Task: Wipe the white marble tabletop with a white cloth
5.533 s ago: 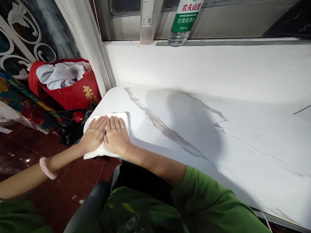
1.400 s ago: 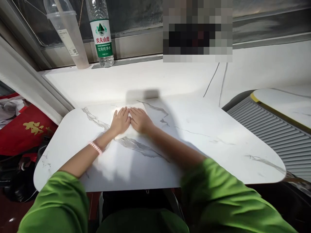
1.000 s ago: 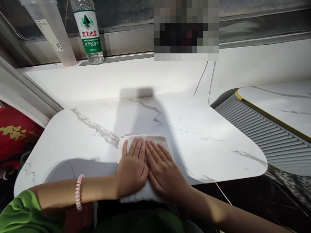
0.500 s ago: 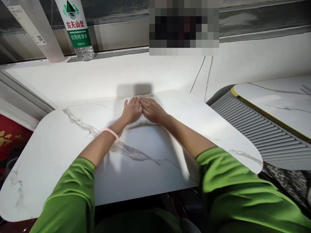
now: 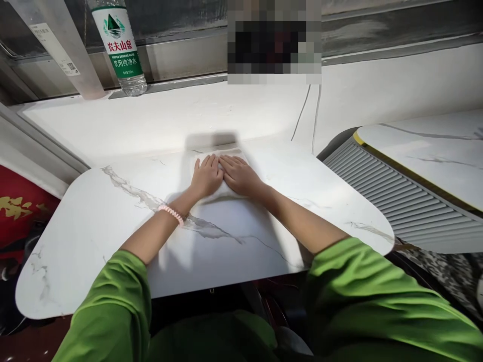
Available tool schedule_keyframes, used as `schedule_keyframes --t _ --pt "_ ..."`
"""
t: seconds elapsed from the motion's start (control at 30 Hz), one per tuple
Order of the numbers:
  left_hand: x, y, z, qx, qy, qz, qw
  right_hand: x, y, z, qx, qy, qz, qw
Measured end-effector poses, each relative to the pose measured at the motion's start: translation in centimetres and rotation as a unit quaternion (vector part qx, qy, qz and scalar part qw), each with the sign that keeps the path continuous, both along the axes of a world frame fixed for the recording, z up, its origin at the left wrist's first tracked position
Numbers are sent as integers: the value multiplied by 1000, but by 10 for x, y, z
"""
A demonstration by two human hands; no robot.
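Note:
My left hand (image 5: 206,177) and my right hand (image 5: 239,176) lie flat side by side, fingers stretched out, pressing a folded white cloth (image 5: 222,192) onto the white marble-patterned table (image 5: 113,221). The cloth sits near the table's far edge, at its middle, mostly hidden under both palms. A pink coil bracelet (image 5: 171,213) circles my left wrist. Both arms reach forward out of green sleeves.
A water bottle with a green label (image 5: 121,50) and a tall clear plastic cup (image 5: 60,48) stand on the window ledge at back left. A ribbed grey panel (image 5: 392,196) and a second marble top (image 5: 426,151) lie to the right. A red bag (image 5: 18,211) sits on the left.
Over the last second the cloth and both hands went from the near edge to the far edge; since half a second ago they have drawn back slightly toward me.

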State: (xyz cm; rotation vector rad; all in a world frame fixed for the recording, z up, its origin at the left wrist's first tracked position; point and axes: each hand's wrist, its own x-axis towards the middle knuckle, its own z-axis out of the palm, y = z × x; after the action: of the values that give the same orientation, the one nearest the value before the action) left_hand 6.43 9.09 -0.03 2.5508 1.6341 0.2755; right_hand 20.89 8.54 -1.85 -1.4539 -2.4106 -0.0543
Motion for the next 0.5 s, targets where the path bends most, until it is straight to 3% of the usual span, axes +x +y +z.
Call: schedule_keyframes --t 0.3,0.4,0.5 --pt "30 -133 7 -51 -8 -99 994 38 -154 -7 84 13 -11 996" --pt "42 -150 6 -56 -8 -134 989 52 -180 -7 91 21 -25 995" --pt "53 -145 3 -52 -10 -145 988 65 -176 -8 78 21 -30 996"
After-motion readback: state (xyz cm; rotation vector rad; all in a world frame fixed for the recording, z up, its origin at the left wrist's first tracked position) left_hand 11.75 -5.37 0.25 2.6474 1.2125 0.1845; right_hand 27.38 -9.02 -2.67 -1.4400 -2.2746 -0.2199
